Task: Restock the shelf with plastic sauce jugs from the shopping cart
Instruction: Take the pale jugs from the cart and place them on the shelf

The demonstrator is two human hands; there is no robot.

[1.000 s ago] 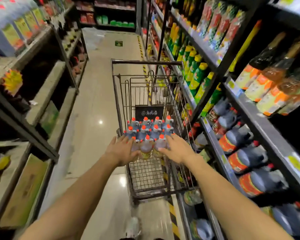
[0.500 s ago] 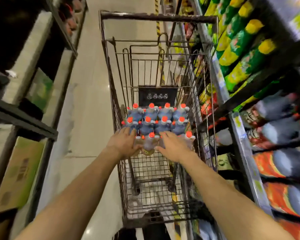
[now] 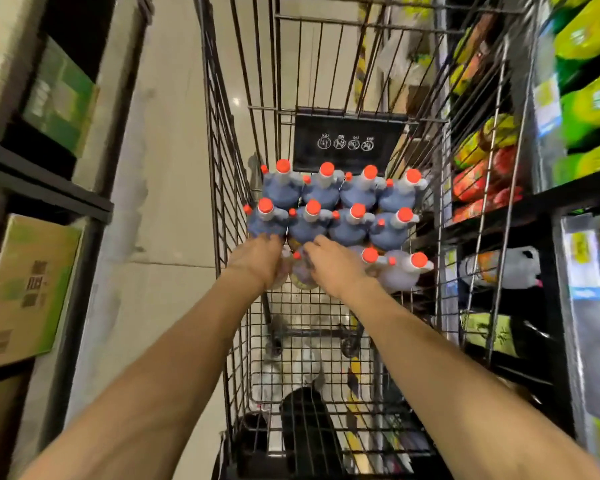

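At nine o'clock, a green-and-tan cardboard box point(image 3: 28, 289) sits on the lower tier of the dark left-hand rack, with a green carton point(image 3: 61, 98) on the tier above at ten o'clock. Centre frame, a wire shopping cart point(image 3: 222, 188) stands in the aisle, its far end stacked with upright plastic sauce jugs point(image 3: 329, 209), dark-filled and capped in orange-red, packed in rows touching one another. Both bare arms reach into the basket from six o'clock. The left hand point(image 3: 257, 259) wraps over the near-left jug, fingers curled down around it; the jug itself is mostly hidden beneath the hand. Just beside it, the right hand point(image 3: 335, 266) closes over a neighbouring jug point(image 3: 303, 280), whose pale lower body shows between the two hands. At three o'clock, the right-hand shelf point(image 3: 548, 202) carries one jug lying on its side point(image 3: 499, 270) below blurred green and red packets.
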